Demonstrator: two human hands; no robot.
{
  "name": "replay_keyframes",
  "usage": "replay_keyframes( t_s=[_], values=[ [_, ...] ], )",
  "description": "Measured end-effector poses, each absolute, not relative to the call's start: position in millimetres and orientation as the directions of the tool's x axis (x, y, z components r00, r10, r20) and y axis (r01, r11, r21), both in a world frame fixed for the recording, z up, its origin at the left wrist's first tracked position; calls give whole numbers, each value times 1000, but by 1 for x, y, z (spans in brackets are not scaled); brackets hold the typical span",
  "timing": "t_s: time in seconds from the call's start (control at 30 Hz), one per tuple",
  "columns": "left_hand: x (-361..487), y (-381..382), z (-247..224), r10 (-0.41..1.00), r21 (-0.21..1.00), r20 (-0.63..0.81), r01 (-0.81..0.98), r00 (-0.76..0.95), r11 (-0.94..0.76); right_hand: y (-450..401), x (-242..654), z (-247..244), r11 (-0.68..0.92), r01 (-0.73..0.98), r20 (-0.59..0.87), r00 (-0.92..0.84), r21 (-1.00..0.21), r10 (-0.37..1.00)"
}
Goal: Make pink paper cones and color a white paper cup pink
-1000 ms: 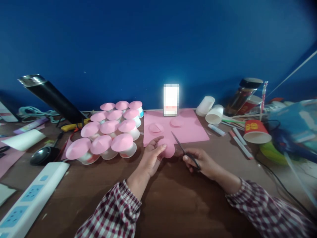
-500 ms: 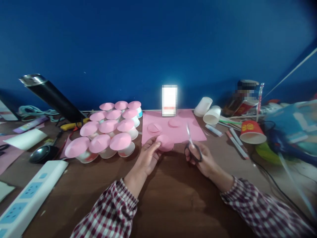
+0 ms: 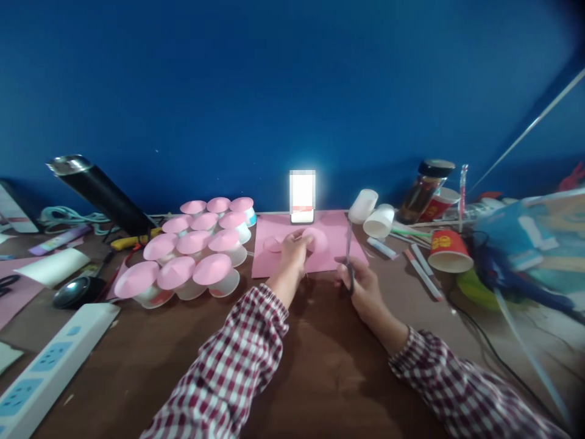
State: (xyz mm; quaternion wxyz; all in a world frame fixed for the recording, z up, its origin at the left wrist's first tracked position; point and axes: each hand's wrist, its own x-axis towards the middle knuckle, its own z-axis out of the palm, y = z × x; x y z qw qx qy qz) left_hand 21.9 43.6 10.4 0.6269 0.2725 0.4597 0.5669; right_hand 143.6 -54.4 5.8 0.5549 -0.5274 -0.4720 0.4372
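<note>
My left hand is over the pink sheet, its fingers closed on the edge of a round pink paper piece. Another pink paper disc lies on the sheet, left of that hand. My right hand, right of the left one and near the sheet's front edge, grips dark-handled scissors whose blades point away from me. Pink paper cones top several paper cups standing in rows to the left.
A lit phone stands at the sheet's back edge. White cups, a red cup and a jar are at right. On the left are a black flask, a mouse and a power strip.
My left hand has moved forward with the round pink piece, over the sheet. The scissors have turned more upright in my right hand. The camera view has shifted slightly.
</note>
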Motion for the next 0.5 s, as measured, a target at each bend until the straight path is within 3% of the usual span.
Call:
replay_keyframes(
  t_s=[0.3, 0.5],
  values=[
    [28, 75, 3, 972, 992, -25, -123, -232, -4, -51, 147, 6, 17, 3, 17, 93, -1000, 996],
    [0, 60, 10, 947, 976, 202, 137, -251, -172, -52, 145, 4, -10, 1, -10, 75, -1000, 997]
  ],
)
